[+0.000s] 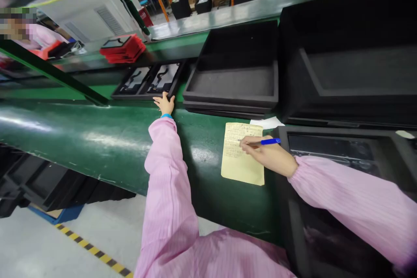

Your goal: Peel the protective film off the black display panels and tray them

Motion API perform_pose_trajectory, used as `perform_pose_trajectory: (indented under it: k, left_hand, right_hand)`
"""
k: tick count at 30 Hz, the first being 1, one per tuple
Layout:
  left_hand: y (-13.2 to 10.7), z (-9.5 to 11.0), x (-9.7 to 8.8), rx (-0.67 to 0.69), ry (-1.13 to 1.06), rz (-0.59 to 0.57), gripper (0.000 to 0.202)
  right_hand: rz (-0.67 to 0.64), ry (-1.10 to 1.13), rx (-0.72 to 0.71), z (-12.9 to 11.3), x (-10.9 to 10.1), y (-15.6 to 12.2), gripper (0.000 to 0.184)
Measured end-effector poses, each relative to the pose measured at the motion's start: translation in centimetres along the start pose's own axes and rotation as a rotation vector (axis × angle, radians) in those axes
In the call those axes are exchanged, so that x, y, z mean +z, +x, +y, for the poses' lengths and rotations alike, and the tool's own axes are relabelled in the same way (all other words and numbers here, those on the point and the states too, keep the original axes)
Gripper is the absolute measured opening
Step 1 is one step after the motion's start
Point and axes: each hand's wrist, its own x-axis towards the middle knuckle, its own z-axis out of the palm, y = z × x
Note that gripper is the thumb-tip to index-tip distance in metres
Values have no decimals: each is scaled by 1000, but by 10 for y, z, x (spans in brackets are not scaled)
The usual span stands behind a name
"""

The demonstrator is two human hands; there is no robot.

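Note:
My right hand [265,152] is closed around a blue pen [270,141], its tip over a yellow sheet of paper [243,171] covered in handwriting on its upper half. A white paper [269,123] lies partly beneath that sheet. Out ahead on the left, my left hand [165,104] spreads its fingers on the near edge of a black foam tray [145,95]. Two flat grey panels with black ribbon cables sit in the tray's compartments, the nearer one being the right panel [165,77].
Stacked black trays [231,82] stand ahead, with a bigger black tray stack [352,91] to the right. Red folders or sleeves [122,50] are piled at the far left. A green post [55,74] slants across the left; a co-worker in pink [42,37] is beyond it.

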Motion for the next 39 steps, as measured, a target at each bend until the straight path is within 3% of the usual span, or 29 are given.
perform_pose_trajectory:
  k: [5,8,31,39]
  left_hand:
    - [8,-3,3,-36,-46,6,42]
    - [9,-5,4,-60,-57,34,44]
    - [10,-3,3,-156,-17,93,62]
    - [12,-4,5,-171,27,105,70]
  right_hand:
    - [-39,257,78,0,23,-3,9]
    - [-10,291,120,3,29,-1,12]
    - [-55,327,74,4,32,-3,20]
    - [33,223,8,2,32,-4,15]
